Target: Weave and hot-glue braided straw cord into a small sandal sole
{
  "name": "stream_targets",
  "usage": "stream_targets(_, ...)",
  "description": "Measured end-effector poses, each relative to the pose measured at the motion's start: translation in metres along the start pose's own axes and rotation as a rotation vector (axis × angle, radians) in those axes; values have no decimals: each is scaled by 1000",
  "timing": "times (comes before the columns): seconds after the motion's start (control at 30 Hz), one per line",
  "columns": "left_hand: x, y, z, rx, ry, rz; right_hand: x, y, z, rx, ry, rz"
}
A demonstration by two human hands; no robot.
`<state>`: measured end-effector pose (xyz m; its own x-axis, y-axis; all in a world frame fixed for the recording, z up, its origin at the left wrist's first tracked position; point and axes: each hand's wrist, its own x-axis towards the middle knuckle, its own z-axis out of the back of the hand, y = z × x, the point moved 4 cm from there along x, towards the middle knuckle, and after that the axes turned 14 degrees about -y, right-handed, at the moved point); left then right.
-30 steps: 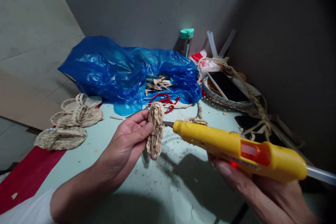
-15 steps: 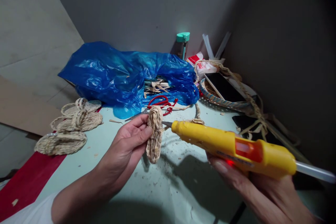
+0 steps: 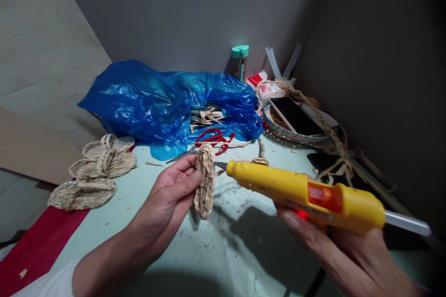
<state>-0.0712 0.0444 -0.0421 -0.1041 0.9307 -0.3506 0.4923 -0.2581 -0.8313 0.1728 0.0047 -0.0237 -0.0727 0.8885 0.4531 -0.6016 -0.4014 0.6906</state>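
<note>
Between the thumb and fingers of my left hand [image 3: 170,199] is a small braided straw slipper [image 3: 205,185], held upright and edge-on. My right hand [image 3: 344,250] is wrapped round the handle of a yellow hot glue gun [image 3: 272,181], with a clear glue stick [image 3: 407,222] poking out of its back end. The gun's metal nozzle points left and sits at the slipper's right edge, near its upper part; whether it touches cannot be made out. A red light glows under the gun's body. Red-handled scissors [image 3: 211,137] lie behind the slipper.
Several woven straw slippers [image 3: 83,194] rest at the left by a red strip [image 3: 66,229]. A blue plastic bag [image 3: 139,102] with straw pieces lies at the back. On the right, a phone [image 3: 296,115] sits on a round basket [image 3: 278,125], near a braided cord [image 3: 327,130].
Both hands keep nearly the same pose. The glue gun has shifted slightly left, its nozzle still at the slipper's edge. The whole view has moved slightly.
</note>
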Motion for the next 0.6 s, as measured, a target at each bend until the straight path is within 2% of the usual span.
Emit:
stream_targets(0.23,0,2,0,4,-3,11,18,22,-7,27,-34,5)
stream_targets(0.4,0,2,-1,-9,1,19,18,18,-7,67,-79,-24)
stream_targets(0.6,-1,2,-1,18,-1,15,22,25,-8,76,-79,-7)
